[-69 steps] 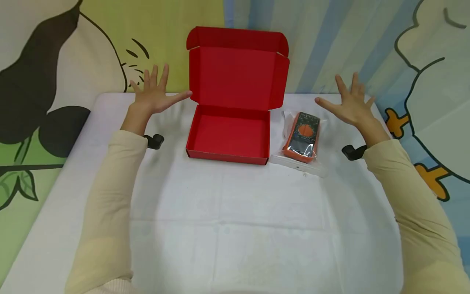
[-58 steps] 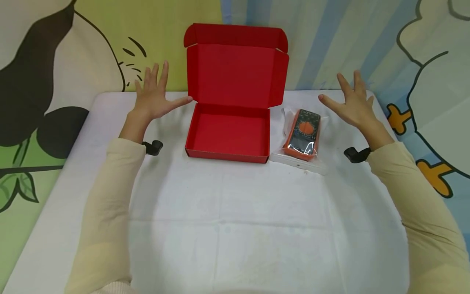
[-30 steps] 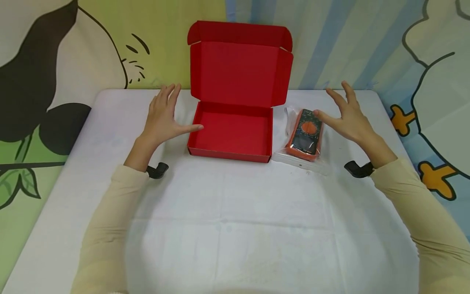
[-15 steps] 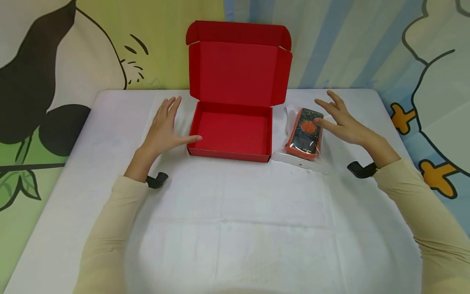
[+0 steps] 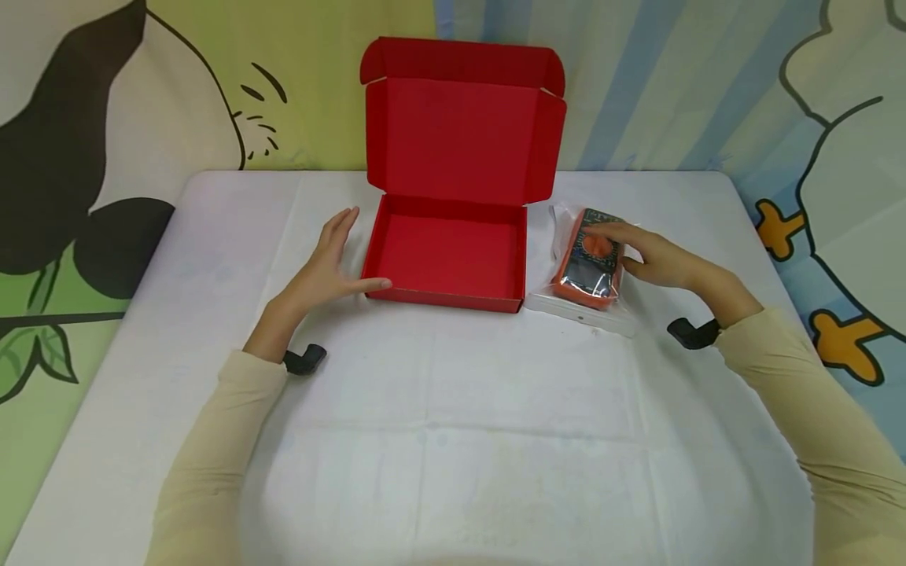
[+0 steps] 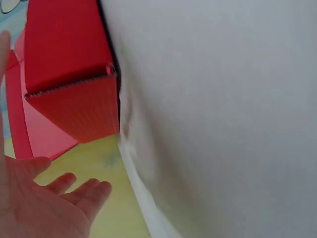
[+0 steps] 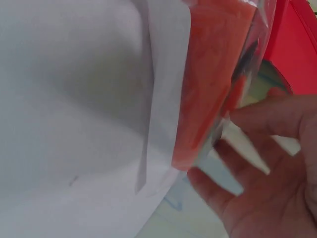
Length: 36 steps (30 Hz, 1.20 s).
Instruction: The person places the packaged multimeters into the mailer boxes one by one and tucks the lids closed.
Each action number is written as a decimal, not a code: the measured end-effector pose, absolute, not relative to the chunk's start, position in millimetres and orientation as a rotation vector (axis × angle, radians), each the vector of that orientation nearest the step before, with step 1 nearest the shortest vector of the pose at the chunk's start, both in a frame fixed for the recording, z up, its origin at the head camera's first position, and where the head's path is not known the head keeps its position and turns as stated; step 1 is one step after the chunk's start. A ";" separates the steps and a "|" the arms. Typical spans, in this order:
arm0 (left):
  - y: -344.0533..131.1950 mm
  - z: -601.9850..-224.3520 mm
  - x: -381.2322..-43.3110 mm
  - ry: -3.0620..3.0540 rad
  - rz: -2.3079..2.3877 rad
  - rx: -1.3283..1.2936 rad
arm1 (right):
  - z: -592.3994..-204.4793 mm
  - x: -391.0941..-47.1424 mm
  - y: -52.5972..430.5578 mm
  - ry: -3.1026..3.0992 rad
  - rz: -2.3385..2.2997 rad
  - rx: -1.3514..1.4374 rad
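Dial markings (image 5: 585,257) on multimeter (image 5: 586,277), too small to read; no legible lettering

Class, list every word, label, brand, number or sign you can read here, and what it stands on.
Nothing can be read for certain.
Orange-and-black rectangular multimeter in clear plastic bag: pale markings around the round orange dial, too small and blurred.
Open red cardboard box: none visible.
Colourful cartoon-printed backdrop: drawings, no readable text.
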<state>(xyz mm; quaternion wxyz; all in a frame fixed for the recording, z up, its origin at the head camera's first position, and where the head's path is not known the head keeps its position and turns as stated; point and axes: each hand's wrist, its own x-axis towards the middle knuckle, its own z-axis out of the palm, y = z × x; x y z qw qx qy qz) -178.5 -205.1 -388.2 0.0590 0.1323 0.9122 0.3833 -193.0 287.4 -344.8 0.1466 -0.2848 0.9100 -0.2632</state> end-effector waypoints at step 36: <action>-183.7 -383.9 -160.9 2.552 1.333 0.446 | -386.8 -172.7 247.4 2.857 -0.641 -0.482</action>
